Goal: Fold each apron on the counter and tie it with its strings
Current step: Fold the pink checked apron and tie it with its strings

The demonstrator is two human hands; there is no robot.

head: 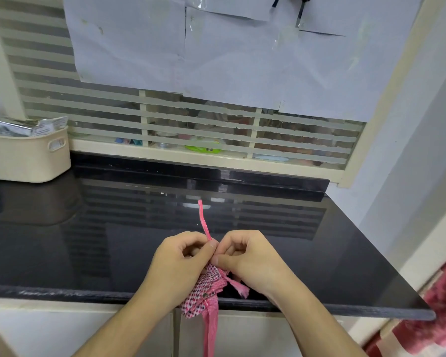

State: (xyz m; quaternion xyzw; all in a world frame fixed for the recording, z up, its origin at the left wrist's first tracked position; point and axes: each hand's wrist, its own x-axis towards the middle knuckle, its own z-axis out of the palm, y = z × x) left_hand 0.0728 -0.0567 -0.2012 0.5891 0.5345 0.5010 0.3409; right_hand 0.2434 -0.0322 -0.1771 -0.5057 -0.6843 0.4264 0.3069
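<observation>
the apron (206, 292) is a small folded bundle of pink cloth with dark dots and a fine pink checked trim; it sits at the near edge of the counter and partly hangs over it; one wide pink string (210, 331) falls down in front of the cabinet doors (242, 336), a short frayed end (241, 287) sticks out to the right, and a thin pink string (204, 220) stands up from between the fingers toward the far side. the left hand (183, 264) is curled, its thumb and forefinger pinch the thin string at its base, and the palm rests on the bundle; the right hand (247, 256) is also curled, thumb and forefinger pressed together just beside the left ones, on the top of the bundle; the two hands touch each other. the counter (113, 240) is black, glossy and mirrors the window; at its far left stands a cream plastic basket (29, 155) with silvery packets inside; at the right edge hangs a red and white cloth (433, 318). behind is a window with frosted stripes (165, 119); white paper sheets (216, 52) are taped over its upper part.
</observation>
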